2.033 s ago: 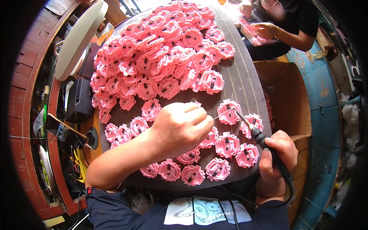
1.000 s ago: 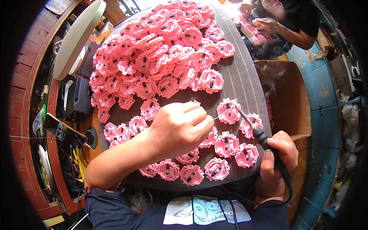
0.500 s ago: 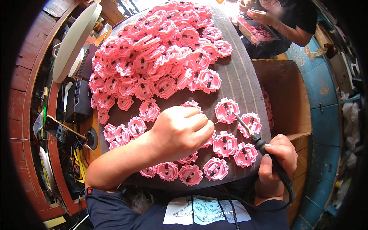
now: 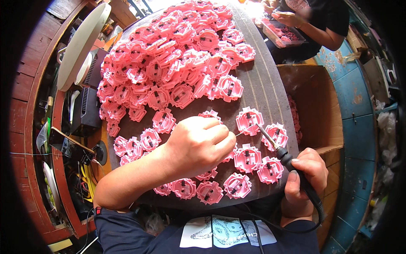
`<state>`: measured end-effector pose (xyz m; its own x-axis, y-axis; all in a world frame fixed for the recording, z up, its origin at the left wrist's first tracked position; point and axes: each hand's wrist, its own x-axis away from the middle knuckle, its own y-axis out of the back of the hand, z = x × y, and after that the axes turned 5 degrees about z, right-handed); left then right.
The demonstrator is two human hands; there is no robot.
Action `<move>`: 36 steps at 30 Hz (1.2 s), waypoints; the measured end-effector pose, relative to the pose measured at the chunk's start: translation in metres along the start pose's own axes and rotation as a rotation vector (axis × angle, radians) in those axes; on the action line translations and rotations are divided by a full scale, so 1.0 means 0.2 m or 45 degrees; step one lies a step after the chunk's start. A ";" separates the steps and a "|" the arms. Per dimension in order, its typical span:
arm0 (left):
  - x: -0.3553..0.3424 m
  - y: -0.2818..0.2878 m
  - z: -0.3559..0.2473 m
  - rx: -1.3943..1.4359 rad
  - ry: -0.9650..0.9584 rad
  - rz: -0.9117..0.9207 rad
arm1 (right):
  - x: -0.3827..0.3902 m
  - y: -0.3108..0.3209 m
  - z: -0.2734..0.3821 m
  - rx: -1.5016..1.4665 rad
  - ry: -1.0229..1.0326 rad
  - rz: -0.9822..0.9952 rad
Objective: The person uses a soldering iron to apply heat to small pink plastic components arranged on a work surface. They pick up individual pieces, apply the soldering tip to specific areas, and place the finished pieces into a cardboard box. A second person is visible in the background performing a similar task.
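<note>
My right hand point(image 4: 306, 175) grips a soldering iron point(image 4: 284, 155) by its black handle. The iron's metal tip meets the right side of a pink plastic part point(image 4: 244, 123) with a small black piece in its middle. My left hand point(image 4: 202, 142) is closed, and a thin strand of solder wire point(image 4: 239, 133) runs from its fingers toward that same part. Just right of it lies another pink part point(image 4: 275, 136). More stand below, such as one pink part point(image 4: 247, 158) between my hands. My left hand and forearm hide some parts beneath them.
A large heap of pink parts point(image 4: 169, 55) covers the far side of the dark table point(image 4: 253, 46). An open cardboard box point(image 4: 319, 106) stands at the right. Beyond it, another person's hands point(image 4: 287, 17) are over a clear tray point(image 4: 281, 36). The iron's cable point(image 4: 319, 211) loops near my right wrist.
Almost nothing differs. The whole view has shifted very slightly; both hands, the iron and the pink parts keep their places relative to one another.
</note>
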<state>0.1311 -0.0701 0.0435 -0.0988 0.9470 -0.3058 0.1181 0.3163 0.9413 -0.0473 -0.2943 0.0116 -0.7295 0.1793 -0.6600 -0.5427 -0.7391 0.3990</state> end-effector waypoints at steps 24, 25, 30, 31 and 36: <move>0.02 0.02 0.00 -0.014 0.029 -0.011 | 0.00 0.01 0.00 -0.032 0.020 0.002; 0.03 0.02 0.00 -0.016 0.030 -0.010 | -0.01 0.00 0.01 -0.033 0.027 0.016; 0.03 0.02 0.00 -0.031 0.031 -0.016 | -0.03 -0.01 0.00 -0.029 0.052 0.071; 0.03 0.02 0.01 -0.036 0.030 -0.008 | -0.04 -0.01 0.00 -0.023 0.053 0.070; 0.03 0.02 0.00 -0.064 0.049 0.003 | -0.05 -0.02 0.00 -0.021 0.059 0.075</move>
<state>0.1309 -0.0642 0.0448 -0.1363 0.9445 -0.2990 0.0683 0.3101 0.9483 -0.0385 -0.2928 0.0162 -0.7396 0.1050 -0.6648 -0.4921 -0.7583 0.4277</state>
